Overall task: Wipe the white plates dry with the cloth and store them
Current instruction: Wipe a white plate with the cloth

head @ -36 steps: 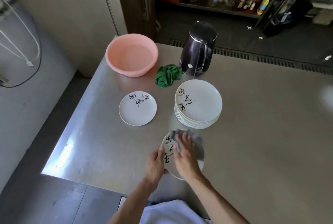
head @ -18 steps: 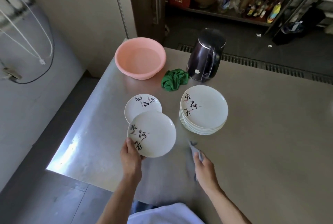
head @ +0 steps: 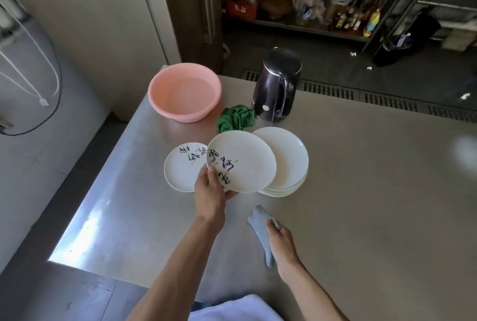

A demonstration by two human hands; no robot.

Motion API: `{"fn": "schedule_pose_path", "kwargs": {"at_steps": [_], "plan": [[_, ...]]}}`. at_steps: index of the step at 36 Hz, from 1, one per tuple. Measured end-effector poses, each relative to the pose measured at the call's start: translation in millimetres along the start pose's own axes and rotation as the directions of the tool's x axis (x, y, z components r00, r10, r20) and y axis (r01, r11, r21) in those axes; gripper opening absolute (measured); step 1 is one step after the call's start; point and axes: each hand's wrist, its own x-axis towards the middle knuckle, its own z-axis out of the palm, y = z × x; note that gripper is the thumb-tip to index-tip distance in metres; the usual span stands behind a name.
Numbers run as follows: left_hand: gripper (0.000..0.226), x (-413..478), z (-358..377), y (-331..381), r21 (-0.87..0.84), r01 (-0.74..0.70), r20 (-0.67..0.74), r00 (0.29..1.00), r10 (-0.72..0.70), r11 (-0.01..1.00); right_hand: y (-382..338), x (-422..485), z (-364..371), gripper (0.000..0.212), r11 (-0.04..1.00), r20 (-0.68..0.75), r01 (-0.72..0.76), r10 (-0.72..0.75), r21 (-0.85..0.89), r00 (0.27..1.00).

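Two hands: left hand (head: 210, 186) pinches the held plate (head: 242, 163) at its near rim, thumb on top; right hand (head: 280, 240) curls over the grey cloth (head: 259, 229), which lies on the table (head: 361, 191) towards the near edge
Held plate position: raised, somewhat tilted, over the gap between the single plate (head: 180, 168) and the stack (head: 286, 158), mid-table
Step in hand: judged storing, wiping of this plate apparently done
Next move: lower it level onto one pile, release, take another
Writing: black brush characters on plates, unread; kettle (head: 277, 86) badge too small
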Motion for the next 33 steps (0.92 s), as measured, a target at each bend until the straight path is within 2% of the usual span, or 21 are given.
{"fn": "schedule_pose_path", "kwargs": {"at_steps": [8,17,21,24,27,33], "plan": [[0.032,10,36,-3,0.043,0.046,0.021,0.999,-0.047,0.998,-11,1,-8,0.019,0.993,-0.013,-0.033,0.035,0.117,0.999],[0.028,17,64,-5,0.104,0.039,0.058,0.997,-0.045,0.994,-12,2,-14,0.025,0.992,-0.021,-0.1,0.102,0.078,0.995],[0.028,21,68,-7,0.273,-0.062,0.061,0.997,0.047,0.96,-13,1,-13,0.027,0.989,-0.01,-0.118,0.119,0.087,0.993],[0.036,26,68,-11,0.514,-0.186,0.097,0.983,0.159,0.837,-15,0,-12,0.024,0.986,-0.011,-0.143,0.145,0.081,0.989],[0.033,29,71,-16,0.627,-0.138,0.071,0.99,0.12,0.767,-16,0,-9,0.021,0.985,-0.017,-0.15,0.152,0.09,0.988],[0.05,31,76,-27,0.633,-0.025,0.032,0.999,0.006,0.774,-20,-1,-1,0.013,0.985,-0.017,-0.142,0.145,0.099,0.989]]}}
